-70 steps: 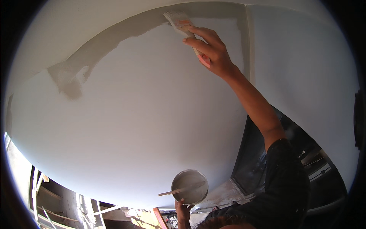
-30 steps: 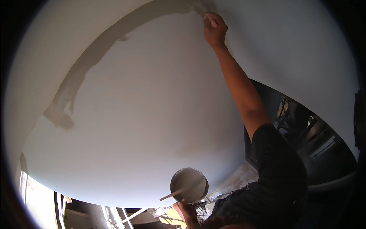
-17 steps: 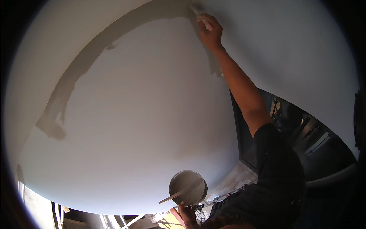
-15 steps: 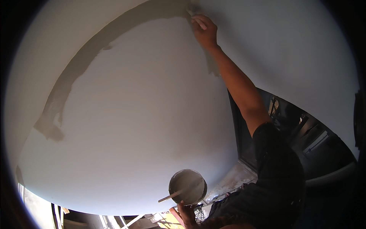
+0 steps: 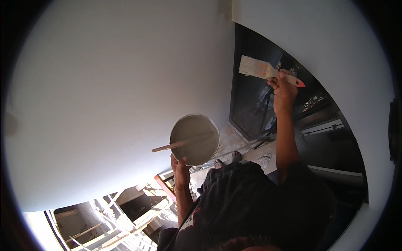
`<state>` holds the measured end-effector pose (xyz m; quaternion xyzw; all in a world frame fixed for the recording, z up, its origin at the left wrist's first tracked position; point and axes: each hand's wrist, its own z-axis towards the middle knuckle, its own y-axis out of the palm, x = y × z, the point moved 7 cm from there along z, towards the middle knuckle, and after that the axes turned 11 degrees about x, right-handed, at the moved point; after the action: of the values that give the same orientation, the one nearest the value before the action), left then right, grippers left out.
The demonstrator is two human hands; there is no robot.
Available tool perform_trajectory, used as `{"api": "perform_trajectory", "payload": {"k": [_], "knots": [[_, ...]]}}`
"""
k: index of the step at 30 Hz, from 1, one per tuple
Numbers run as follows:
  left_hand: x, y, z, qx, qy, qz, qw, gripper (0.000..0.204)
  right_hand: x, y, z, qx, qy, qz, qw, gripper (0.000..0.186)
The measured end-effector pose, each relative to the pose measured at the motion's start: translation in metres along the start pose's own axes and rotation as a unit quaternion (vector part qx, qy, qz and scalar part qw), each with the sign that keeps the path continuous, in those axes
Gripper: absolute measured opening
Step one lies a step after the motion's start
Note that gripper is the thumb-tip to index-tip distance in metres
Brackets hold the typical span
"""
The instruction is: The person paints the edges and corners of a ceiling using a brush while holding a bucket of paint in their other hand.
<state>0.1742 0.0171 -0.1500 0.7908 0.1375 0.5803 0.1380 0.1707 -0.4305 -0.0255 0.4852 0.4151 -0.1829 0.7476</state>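
Note:
In my left hand [image 5: 181, 169] I hold a round bucket [image 5: 190, 152] of grey paste, fingers on its lower left edge; a wooden stick [image 5: 163, 147] lies across its rim. My right hand [image 5: 284, 92] grips a wide paintbrush [image 5: 253, 67] with pale bristles and a pink-tipped handle, held sideways in front of a dark glossy panel [image 5: 249, 108], above and right of the bucket. A large white wall [image 5: 104, 92] spans the left side, with a grey-beige patch at its top right edge [image 5: 226, 8].
A white curved surface [image 5: 335, 42] borders the dark panel on the right. My sandalled feet [image 5: 235, 155] stand on a dusty ledge or floor [image 5: 264, 157]. Lower left, a sunlit structure of boards and poles [image 5: 125, 217] shows beyond the wall's bottom edge.
My right hand has come down from the wall's top edge, with the brush now sideways. The view has tipped downward; the bucket and left hand appear higher, and most grey coating is out of view.

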Motion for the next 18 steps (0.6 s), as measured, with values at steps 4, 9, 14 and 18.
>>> {"api": "perform_trajectory", "payload": {"k": [4,9,14,18], "knots": [[0.009,-0.002,0.004,-0.029,-0.010,0.028,0.999,0.062,-0.010,-0.019,-0.097,-0.074,0.078,-0.036,0.994,0.025],[0.024,0.005,0.011,-0.093,-0.024,0.067,0.993,0.066,0.003,0.022,-0.184,-0.168,0.072,-0.189,0.965,0.023],[0.029,0.010,0.015,-0.136,-0.016,0.059,0.989,0.069,0.002,0.045,-0.205,-0.229,-0.040,-0.314,0.920,0.018],[0.037,0.013,0.013,-0.139,0.010,0.088,0.986,0.070,0.010,0.052,-0.208,-0.244,-0.051,-0.364,0.897,0.016]]}}
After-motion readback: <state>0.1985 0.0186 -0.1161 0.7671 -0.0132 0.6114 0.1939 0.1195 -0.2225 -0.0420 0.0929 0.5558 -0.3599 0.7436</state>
